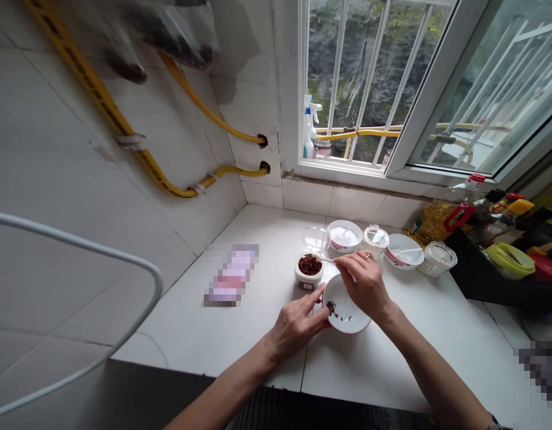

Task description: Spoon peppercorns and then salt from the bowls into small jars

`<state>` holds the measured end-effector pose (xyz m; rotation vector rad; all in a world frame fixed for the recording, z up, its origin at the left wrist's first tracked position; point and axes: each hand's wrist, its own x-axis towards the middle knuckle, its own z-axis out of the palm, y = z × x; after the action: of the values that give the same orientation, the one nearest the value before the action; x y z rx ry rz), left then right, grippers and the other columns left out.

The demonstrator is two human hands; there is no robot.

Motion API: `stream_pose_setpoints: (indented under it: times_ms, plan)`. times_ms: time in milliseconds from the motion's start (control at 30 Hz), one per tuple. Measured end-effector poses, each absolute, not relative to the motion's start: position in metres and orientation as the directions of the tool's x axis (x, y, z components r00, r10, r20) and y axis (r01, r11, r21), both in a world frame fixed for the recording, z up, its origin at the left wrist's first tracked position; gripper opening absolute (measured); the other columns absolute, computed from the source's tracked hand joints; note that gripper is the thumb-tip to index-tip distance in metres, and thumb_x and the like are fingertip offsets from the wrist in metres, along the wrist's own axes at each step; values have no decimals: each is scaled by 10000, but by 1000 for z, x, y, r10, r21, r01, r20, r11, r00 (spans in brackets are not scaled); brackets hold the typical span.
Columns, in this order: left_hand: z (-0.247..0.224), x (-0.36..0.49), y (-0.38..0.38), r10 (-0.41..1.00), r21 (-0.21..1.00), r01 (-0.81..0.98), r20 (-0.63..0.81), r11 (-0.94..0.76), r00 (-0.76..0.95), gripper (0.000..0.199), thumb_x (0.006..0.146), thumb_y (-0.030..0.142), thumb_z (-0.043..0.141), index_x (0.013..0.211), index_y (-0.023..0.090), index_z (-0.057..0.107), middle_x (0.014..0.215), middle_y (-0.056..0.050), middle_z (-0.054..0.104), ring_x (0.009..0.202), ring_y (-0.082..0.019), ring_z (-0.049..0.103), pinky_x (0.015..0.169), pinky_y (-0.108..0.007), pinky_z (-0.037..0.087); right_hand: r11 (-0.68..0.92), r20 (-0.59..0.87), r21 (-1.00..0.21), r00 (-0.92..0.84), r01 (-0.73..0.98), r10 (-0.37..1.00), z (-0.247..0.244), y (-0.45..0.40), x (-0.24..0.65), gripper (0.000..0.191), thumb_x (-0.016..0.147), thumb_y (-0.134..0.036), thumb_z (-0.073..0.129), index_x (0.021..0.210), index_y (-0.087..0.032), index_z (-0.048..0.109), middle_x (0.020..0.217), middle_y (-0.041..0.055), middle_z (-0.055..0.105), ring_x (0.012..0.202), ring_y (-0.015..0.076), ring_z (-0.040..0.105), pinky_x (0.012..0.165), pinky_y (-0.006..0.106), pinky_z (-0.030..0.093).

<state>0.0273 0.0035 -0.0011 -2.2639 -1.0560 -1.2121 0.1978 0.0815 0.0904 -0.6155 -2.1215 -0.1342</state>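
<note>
My left hand holds the left rim of a white bowl with a red edge, which stands on the counter. A few dark reddish-brown bits, seemingly Sichuan peppercorns, lie inside that bowl. Pinched in my right hand, above the bowl, is the handle of a small white spoon. The spoon's far end reaches to the mouth of a small jar filled with the same reddish-brown spice. The jar's clear lid is flipped up behind it.
Behind my hands stand a bowl of white powder, a lidded white jar, another bowl with a spoon and a second lidded jar. An oil bottle and several other bottles fill the right. A blurred-out object lies left.
</note>
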Motion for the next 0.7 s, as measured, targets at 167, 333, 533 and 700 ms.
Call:
stream_pose_setpoints:
  times_ms: [167,333,533,700]
  plan:
    - [-1,27,3,456,32,756,814,-654,360,148,966,290,577,924,168,650,1244,-199,655,819,-175,700,672,-260,567,867,761,-132,-511,480,399,93,76,202,247,958,-128,476,947,-215,708,845,66,760,757,196,653,797,368,460]
    - [1,26,3,465,38,757,808,-652,361,147,975,295,566,927,172,629,1236,-195,658,823,-181,702,657,-270,570,788,716,-392,-381,474,585,99,73,217,197,942,-219,534,887,-234,722,809,60,761,741,214,677,800,403,488]
    - [3,25,3,476,47,752,799,-657,367,136,964,290,593,913,166,616,1225,-204,660,818,-174,701,666,-264,570,615,461,-634,-410,469,787,102,65,250,119,890,-273,622,878,-233,733,794,43,734,726,206,660,687,340,517]
    - [2,24,2,478,56,741,796,-669,372,98,950,268,618,984,177,623,1288,-196,630,831,-168,699,677,-264,567,604,375,-607,-484,517,791,94,57,258,152,903,-235,589,883,-230,740,749,36,714,704,199,646,702,346,512]
